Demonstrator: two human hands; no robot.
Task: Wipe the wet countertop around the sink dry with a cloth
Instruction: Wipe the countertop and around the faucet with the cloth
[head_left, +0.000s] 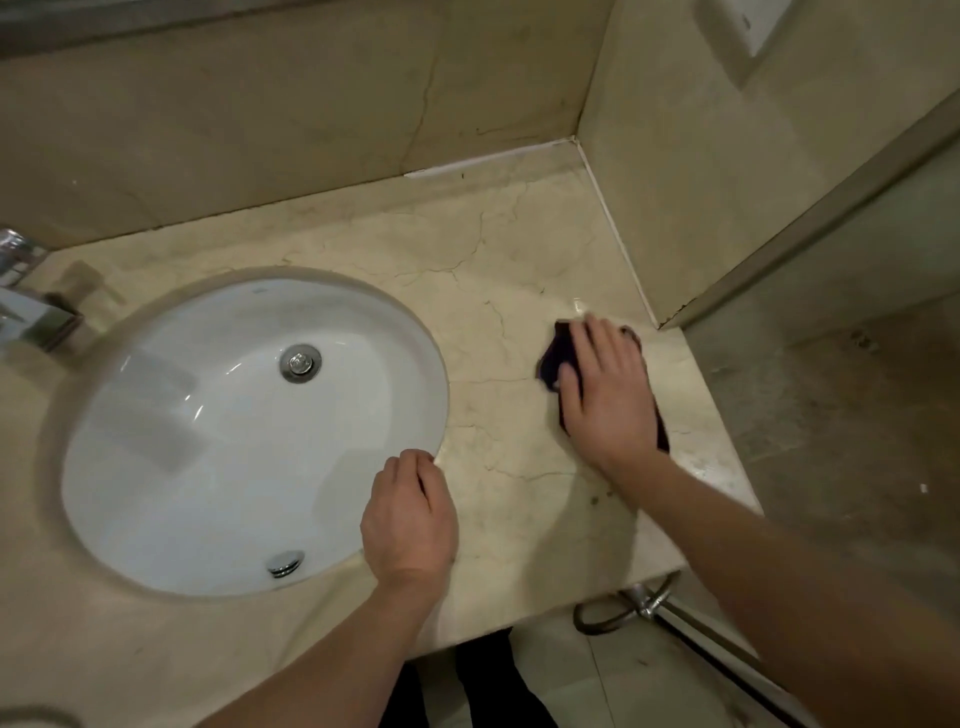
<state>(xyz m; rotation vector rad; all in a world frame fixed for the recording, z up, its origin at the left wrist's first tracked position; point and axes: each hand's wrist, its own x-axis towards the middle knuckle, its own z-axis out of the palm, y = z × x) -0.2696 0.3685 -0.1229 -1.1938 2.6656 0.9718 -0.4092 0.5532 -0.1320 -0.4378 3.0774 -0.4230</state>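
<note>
A beige marble countertop (488, 270) surrounds a white oval sink (156, 467) with a chrome drain (300, 362). My right hand (605, 395) lies flat, palm down, on a dark purple cloth (556, 353) pressed to the counter right of the sink, near the right wall. Most of the cloth is hidden under the hand. My left hand (410, 519) rests on the counter at the sink's front right rim, fingers loosely curled, holding nothing. A small shiny wet spot (577, 301) shows just beyond the cloth.
A chrome tap (26, 306) stands at the far left. Marble walls close the back and right sides, meeting at a corner (574, 139). The counter's right edge drops to a dirty floor (831, 415). A metal pipe and ring (649, 603) sit below the front edge.
</note>
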